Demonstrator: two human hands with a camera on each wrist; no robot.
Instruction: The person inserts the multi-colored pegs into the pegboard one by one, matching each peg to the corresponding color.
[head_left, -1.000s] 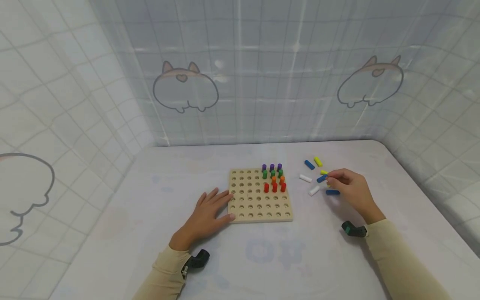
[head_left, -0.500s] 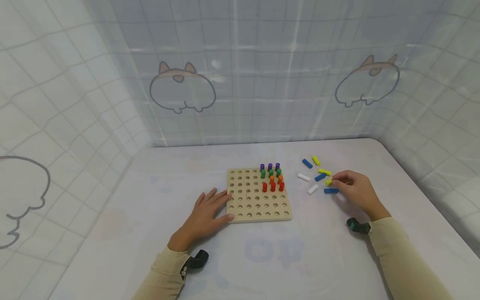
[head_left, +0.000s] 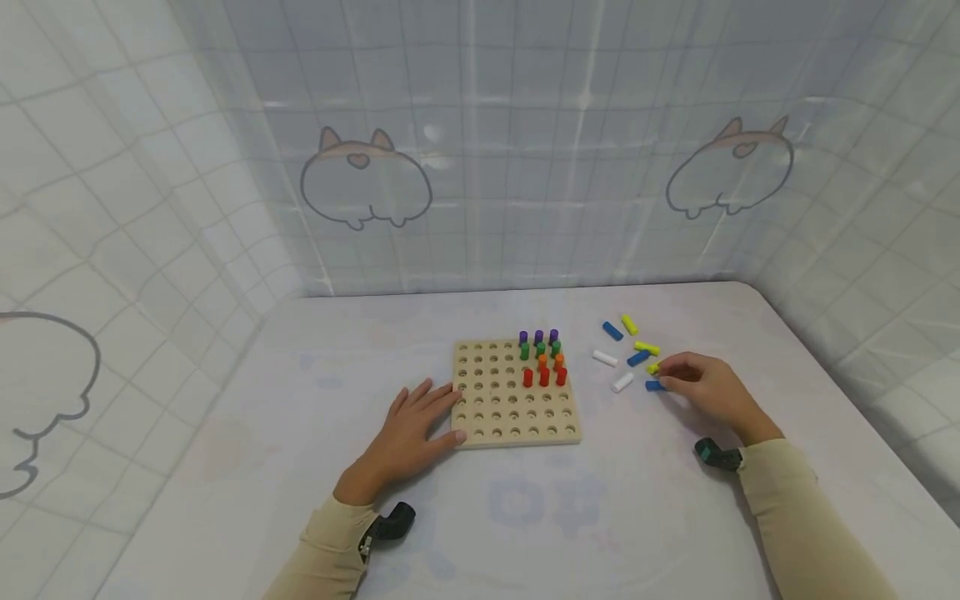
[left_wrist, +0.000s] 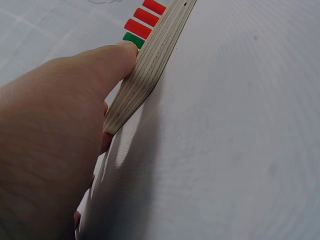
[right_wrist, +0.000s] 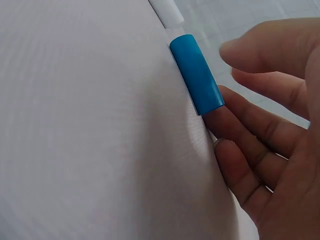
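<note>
Right of the pegboard (head_left: pixel 516 392), among loose pegs: blue peg (head_left: pixel 655 386), lying flat, touched by right hand (head_left: pixel 705 392), fingers loosely curled, not gripping. Left hand (head_left: pixel 411 427) flat, steadied board. Step: picking; next calls for pinch.

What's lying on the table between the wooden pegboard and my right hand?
In the head view, two white pegs and a blue peg lie loose between the wooden pegboard and the right hand.
</note>
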